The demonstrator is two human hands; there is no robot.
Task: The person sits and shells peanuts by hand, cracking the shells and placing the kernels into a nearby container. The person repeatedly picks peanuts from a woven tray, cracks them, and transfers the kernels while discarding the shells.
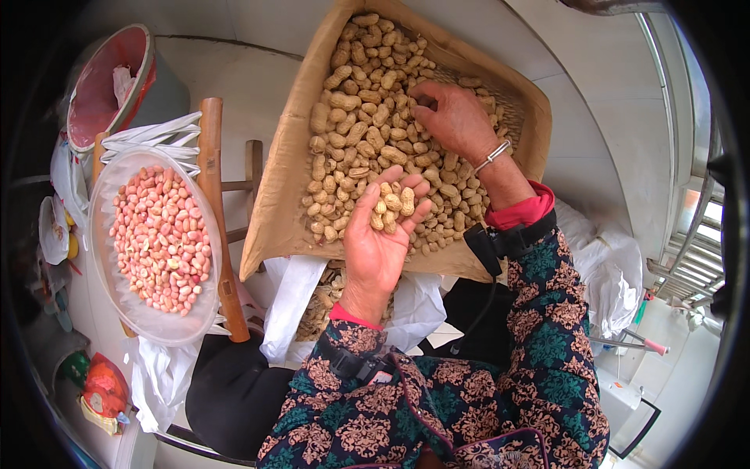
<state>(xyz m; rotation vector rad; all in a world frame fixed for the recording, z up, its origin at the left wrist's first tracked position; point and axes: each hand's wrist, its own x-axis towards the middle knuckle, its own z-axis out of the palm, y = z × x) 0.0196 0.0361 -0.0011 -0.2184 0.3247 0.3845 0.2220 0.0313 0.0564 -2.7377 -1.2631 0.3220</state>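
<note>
Unshelled peanuts [375, 117] fill much of a large brown basket [281, 176] in front of me. My left hand [381, 240] is palm up over the basket's near part, with several unshelled peanuts [391, 206] lying in the cupped palm and its fingers apart. My right hand [454, 117], with a silver bangle at its wrist, reaches down into the peanuts farther back; its thumb and index finger are bent, and whether they pinch a peanut is hidden. Shelled pink peanuts [161, 240] lie in a translucent plastic bowl [108, 281] at the left.
The bowl rests on a wooden stool [214, 176] with white strapping. Beneath the basket's near edge, a white bag [293, 305] holds peanut shells [319, 299]. A lined bin [146, 70] stands upper left; a white plastic bag [609, 269] lies at the right.
</note>
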